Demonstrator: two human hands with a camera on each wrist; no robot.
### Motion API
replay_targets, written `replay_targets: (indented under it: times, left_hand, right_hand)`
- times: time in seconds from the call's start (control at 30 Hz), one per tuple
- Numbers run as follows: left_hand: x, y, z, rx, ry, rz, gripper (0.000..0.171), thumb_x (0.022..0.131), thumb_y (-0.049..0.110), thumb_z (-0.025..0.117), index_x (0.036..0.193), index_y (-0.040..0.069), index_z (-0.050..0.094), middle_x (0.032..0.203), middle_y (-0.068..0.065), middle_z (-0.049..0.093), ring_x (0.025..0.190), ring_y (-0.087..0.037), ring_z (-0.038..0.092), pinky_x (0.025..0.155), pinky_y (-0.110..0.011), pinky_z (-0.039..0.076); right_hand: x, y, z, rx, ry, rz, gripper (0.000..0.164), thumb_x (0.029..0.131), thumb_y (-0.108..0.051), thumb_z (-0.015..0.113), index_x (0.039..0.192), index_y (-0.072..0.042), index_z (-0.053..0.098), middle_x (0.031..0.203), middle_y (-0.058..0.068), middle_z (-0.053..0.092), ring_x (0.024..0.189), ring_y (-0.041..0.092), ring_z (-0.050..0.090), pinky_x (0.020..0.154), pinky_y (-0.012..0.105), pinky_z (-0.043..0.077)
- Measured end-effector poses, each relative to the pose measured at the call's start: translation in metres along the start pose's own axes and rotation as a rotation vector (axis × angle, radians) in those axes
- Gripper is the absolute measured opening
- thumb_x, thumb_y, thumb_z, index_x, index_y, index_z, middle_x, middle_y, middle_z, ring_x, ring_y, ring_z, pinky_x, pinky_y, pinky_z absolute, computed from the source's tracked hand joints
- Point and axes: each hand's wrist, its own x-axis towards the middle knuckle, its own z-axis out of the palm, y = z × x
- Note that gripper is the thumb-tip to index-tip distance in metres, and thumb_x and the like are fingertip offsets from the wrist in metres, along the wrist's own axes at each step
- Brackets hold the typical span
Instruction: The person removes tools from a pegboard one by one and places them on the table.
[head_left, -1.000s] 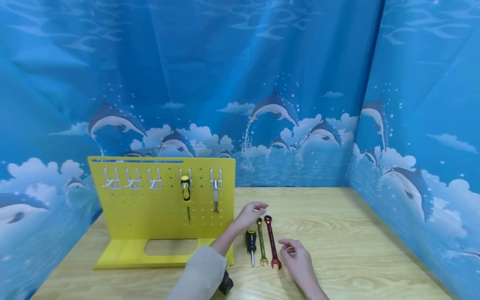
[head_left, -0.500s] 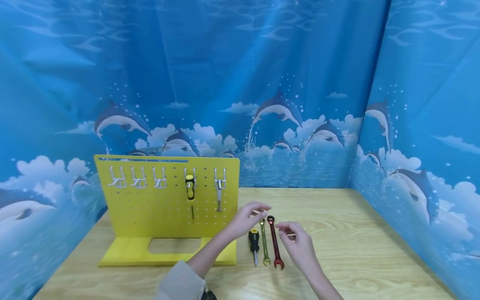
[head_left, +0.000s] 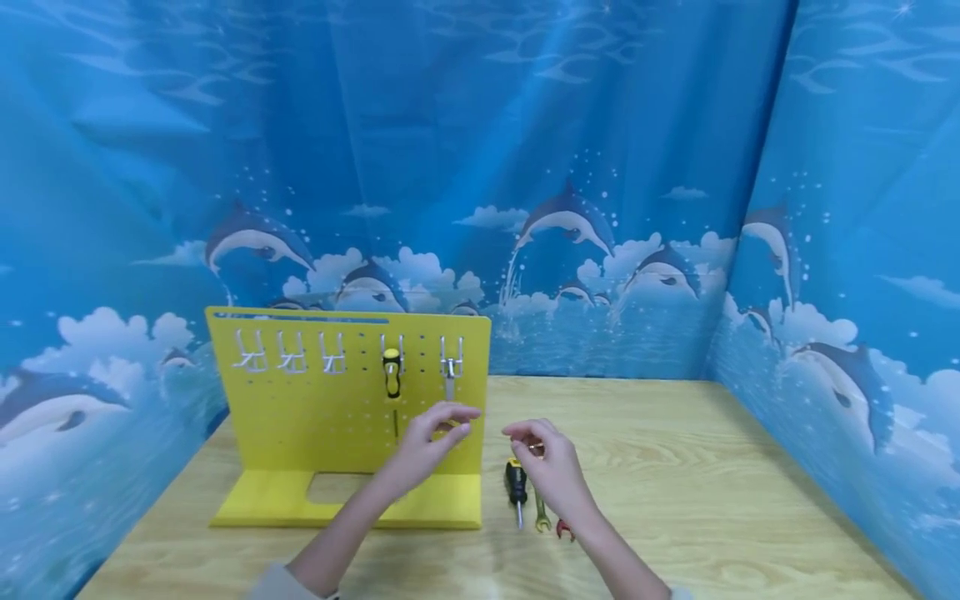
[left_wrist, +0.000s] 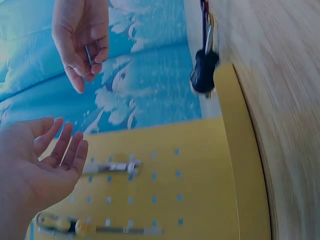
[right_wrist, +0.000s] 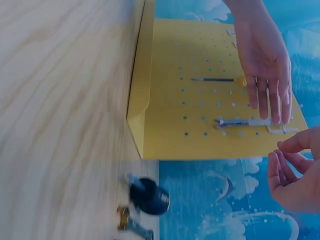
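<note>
Left hand: just below centre of the head view, in front of the right part of a yellow board. Fingers relaxed, thumb apart from them; grip fairly wide, holding nothing. Touch with the board: cannot tell.

Right hand: right of it, well apart. Fingers loosely bent, gap at thumb and forefinger narrow, nothing seen in the grip. Raised above the table, by the right wrist view.

Under and beside the right hand, lower centre-right, tools in a row on the wood. Black screwdriver leftmost, yellow end away, shaft toward the lower edge. Gold wrench next, partly covered by the hand. Red wrench to its right, only the open end showing clearly.

Board stands left of centre, base along its lower side. Upper left of it, three white hooks. Yellow screwdriver hangs right of these, shaft down. Silver wrench hangs near the right edge, lower end behind the left hand in the head view.

Backdrop: blue dolphin curtain across the upper frame.
</note>
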Motion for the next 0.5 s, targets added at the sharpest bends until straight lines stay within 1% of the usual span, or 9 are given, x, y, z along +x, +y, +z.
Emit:
replay_targets:
  times: [0.1, 0.2, 0.27, 0.37, 0.5]
  left_hand:
    - [-0.009, -0.001, -0.015, -0.004, 0.057, 0.007, 0.022, 0.092, 0.009, 0.055, 0.112, 0.001, 0.061, 0.107, -0.015, 0.06, 0.095, -0.027, 0.057, 0.082, -0.031, 0.05]
    - [-0.017, -0.002, -0.029, 0.007, 0.138, 0.004, 0.021, 0.091, 0.005, 0.055, 0.109, -0.001, 0.061, 0.106, -0.017, 0.06, 0.094, -0.029, 0.057, 0.081, -0.028, 0.05]
    - [-0.022, -0.002, -0.039, 0.023, 0.211, -0.025, 0.02, 0.089, 0.004, 0.057, 0.108, -0.001, 0.062, 0.105, -0.015, 0.061, 0.093, -0.027, 0.058, 0.081, -0.025, 0.05]
    - [-0.026, -0.004, -0.05, 0.017, 0.317, -0.082, 0.02, 0.087, 0.002, 0.06, 0.107, -0.002, 0.062, 0.104, -0.013, 0.062, 0.093, -0.024, 0.058, 0.08, -0.022, 0.05]
    - [-0.026, -0.006, -0.059, -0.015, 0.43, -0.132, 0.025, 0.086, 0.001, 0.062, 0.11, -0.003, 0.059, 0.105, -0.016, 0.061, 0.095, -0.026, 0.057, 0.081, -0.021, 0.049]
  right_hand:
    - [0.005, -0.002, 0.013, 0.026, -0.037, -0.018, 0.014, 0.085, 0.002, 0.059, 0.097, -0.001, 0.066, 0.09, 0.004, 0.06, 0.082, 0.018, 0.057, 0.07, 0.025, 0.051]
    - [0.011, -0.004, 0.028, 0.05, -0.078, -0.036, 0.013, 0.086, 0.001, 0.059, 0.098, 0.001, 0.065, 0.091, 0.008, 0.061, 0.083, 0.02, 0.058, 0.071, 0.025, 0.052]
    - [0.014, -0.006, 0.04, 0.063, -0.107, -0.043, 0.014, 0.085, 0.001, 0.059, 0.098, 0.001, 0.064, 0.093, 0.012, 0.061, 0.083, 0.021, 0.058, 0.072, 0.026, 0.052]
    - [0.018, -0.008, 0.058, 0.083, -0.16, -0.035, 0.016, 0.085, 0.0, 0.058, 0.1, 0.002, 0.063, 0.095, 0.015, 0.061, 0.085, 0.021, 0.058, 0.074, 0.026, 0.052]
    - [0.022, -0.008, 0.084, 0.111, -0.222, -0.007, 0.019, 0.086, -0.001, 0.058, 0.105, 0.003, 0.061, 0.099, 0.015, 0.062, 0.089, 0.022, 0.058, 0.078, 0.025, 0.05]
